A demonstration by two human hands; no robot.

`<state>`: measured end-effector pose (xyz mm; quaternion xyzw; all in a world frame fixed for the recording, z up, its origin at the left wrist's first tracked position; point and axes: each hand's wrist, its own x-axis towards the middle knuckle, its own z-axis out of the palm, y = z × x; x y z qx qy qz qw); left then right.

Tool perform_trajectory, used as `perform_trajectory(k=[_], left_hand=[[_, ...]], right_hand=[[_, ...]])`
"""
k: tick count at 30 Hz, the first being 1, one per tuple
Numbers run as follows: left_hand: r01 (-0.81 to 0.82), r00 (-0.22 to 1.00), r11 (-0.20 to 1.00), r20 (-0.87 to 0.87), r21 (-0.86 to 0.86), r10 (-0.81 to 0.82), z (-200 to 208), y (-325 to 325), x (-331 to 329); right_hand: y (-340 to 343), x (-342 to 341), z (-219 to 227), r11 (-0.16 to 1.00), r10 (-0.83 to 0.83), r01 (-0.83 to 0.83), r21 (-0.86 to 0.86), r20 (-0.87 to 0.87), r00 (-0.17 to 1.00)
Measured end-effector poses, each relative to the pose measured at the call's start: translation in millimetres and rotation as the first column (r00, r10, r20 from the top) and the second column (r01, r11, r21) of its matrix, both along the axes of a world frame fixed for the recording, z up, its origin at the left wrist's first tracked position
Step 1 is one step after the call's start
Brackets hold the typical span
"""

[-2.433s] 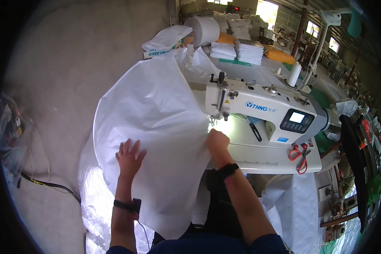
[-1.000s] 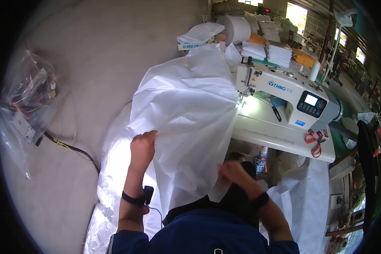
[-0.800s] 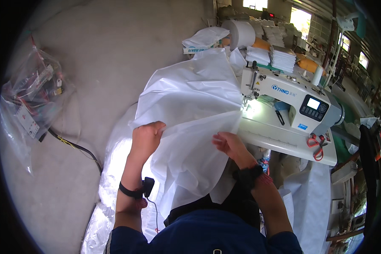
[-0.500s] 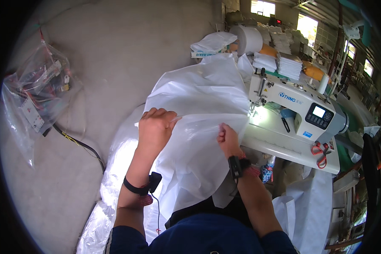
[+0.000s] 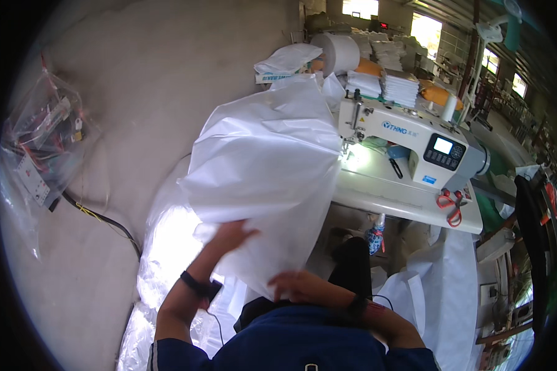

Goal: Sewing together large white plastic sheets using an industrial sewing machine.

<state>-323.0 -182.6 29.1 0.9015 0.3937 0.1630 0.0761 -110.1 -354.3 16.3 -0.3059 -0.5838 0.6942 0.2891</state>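
A large white plastic sheet (image 5: 260, 154) hangs in folds from the sewing machine (image 5: 408, 127) down to my lap. Over its lower left part my left hand (image 5: 232, 235) lies flat, fingers stretched to the right and somewhat blurred, holding nothing. Close to my body, my right hand (image 5: 296, 285) has its fingers bent on the sheet's near edge, seemingly gripping it; the fingertips are partly hidden. The sheet's far right edge reaches the lit needle area of the machine.
Red-handled scissors (image 5: 453, 207) and a black thread snipper (image 5: 396, 168) lie on the machine table (image 5: 384, 196). Shiny clear plastic (image 5: 161, 260) bulges at the left. A bagged electrical box (image 5: 43, 136) with a black cable stands beyond it. Stacked white bundles (image 5: 400, 88) are behind.
Both hands have come nearer to my body, the right one also leftward. My left hand has let go of the sheet's raised fold and opened. The view has shifted slightly.
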Motion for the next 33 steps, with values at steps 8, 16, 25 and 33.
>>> perform_trajectory(k=[8,16,25,33], left_hand=[[-0.717,0.560,0.695,-0.542,0.062,0.627,-16.6,41.1,-136.6],[-0.199,0.979,0.804,0.144,0.560,0.143,44.3,-76.4,34.4],[-0.030,0.995,0.526,0.075,0.850,-0.064,93.8,-57.3,71.6],[0.118,0.949,0.909,-0.314,0.399,0.014,165.5,-38.2,68.6]], right_hand=[[-15.4,33.2,-10.6,0.935,-0.217,0.185,-0.301,-0.074,0.973],[26.8,10.2,-5.6,0.661,-0.742,0.596,-0.456,-0.282,0.608],[-1.1,8.9,-18.1,0.785,-0.557,0.523,-0.332,-0.011,0.830],[2.8,1.7,-7.6,0.890,-0.450,0.455,-0.006,-0.163,0.878]])
